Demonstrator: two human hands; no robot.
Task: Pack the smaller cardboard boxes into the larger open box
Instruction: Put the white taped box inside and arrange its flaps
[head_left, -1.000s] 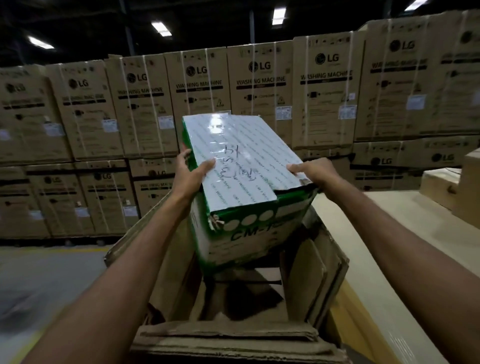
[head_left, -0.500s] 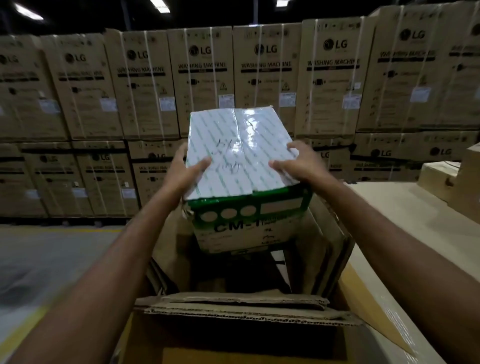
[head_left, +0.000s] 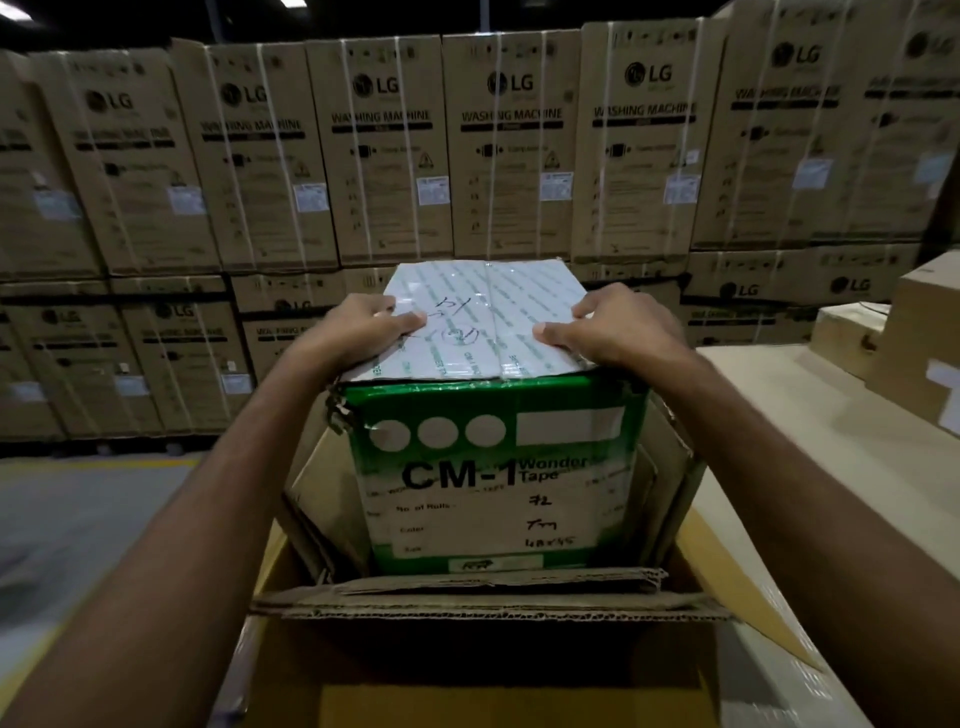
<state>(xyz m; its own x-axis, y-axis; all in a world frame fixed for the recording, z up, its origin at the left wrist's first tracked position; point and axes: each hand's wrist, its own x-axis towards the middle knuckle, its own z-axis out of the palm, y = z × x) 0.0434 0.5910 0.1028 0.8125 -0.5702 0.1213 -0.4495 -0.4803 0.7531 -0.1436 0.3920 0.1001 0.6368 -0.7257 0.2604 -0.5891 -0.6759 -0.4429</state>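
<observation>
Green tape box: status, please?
Left hand, right hand grip green tape box top. Partly inside larger open box. Near flap hides base.

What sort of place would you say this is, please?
Most likely a warehouse: strapped LG washing machine cartons stand stacked two high in a long row, on a grey floor with a yellow line.

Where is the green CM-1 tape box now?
The green CM-1 tape box stands upright at the centre of the head view, its lower part inside the larger open box, left hand and right hand gripping its top edges.
</observation>
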